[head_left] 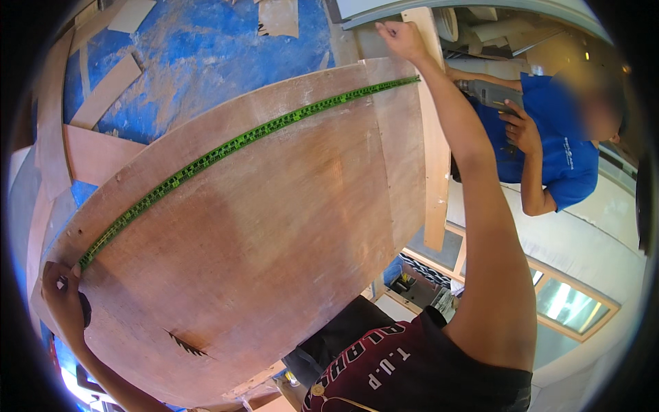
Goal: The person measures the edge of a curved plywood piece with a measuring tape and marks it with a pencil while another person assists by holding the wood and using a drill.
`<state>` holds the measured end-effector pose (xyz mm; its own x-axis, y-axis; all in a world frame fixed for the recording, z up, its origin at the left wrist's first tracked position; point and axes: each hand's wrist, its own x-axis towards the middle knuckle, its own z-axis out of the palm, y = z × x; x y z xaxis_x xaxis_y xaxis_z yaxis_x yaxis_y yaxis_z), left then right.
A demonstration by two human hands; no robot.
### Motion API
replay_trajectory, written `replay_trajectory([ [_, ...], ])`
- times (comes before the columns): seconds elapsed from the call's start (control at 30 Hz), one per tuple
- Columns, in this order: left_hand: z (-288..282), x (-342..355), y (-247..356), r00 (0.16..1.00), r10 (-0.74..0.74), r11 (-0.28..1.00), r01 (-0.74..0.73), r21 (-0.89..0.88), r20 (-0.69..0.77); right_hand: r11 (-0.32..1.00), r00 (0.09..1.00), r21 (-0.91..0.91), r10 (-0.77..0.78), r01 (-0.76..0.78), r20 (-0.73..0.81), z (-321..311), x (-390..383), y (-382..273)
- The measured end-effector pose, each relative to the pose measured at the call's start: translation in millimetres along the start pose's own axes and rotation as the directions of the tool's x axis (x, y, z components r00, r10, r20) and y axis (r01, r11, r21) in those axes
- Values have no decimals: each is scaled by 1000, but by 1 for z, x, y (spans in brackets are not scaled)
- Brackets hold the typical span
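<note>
A large sheet of plywood (274, 220) spreads out before me. Across its far part runs a bright green tape measure blade (237, 143) with dark markings, bowed by the lens. At the left end my left hand (63, 288) is closed on the tape measure, and a dark rounded case (85, 309) shows beside the palm. The blade's other end stops at the sheet's right edge, near my right forearm. My right hand (405, 40) lies beyond that end, over a pale wooden strip (435, 172), its fingers curled; what they hold, if anything, is hidden.
Loose wood offcuts (106, 89) lie on a blue, dusty surface (206, 55) at the far left. A co-worker in a blue shirt (559, 147) stands at the right with a grey tool (489, 93). A dark jagged shape (187, 345) is on the plywood. Wood-framed panels (576, 305) stand lower right.
</note>
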<state>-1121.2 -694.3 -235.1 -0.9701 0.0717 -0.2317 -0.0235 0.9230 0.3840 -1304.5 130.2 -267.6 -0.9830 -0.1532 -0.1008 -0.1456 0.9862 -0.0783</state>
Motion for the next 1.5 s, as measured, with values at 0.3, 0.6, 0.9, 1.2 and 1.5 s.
replay_trajectory([
  [0.3,10,10,-8,998,-36,997,39,-61,57,998,996,-63,4,2,88,-11,-6,45],
  [0.6,7,-10,-22,994,-104,991,105,-86,23,978,990,-182,115,-98,86,5,-36,54],
  [0.9,-22,8,53,989,-142,988,145,56,-51,761,824,540,530,-359,-198,26,-126,84],
  [1.2,-22,7,77,980,-148,983,131,-129,-130,558,609,705,761,-437,-225,39,-125,76],
  [1.5,-5,10,53,985,-34,961,-14,-277,-167,563,588,660,778,-497,-221,36,-117,48],
])
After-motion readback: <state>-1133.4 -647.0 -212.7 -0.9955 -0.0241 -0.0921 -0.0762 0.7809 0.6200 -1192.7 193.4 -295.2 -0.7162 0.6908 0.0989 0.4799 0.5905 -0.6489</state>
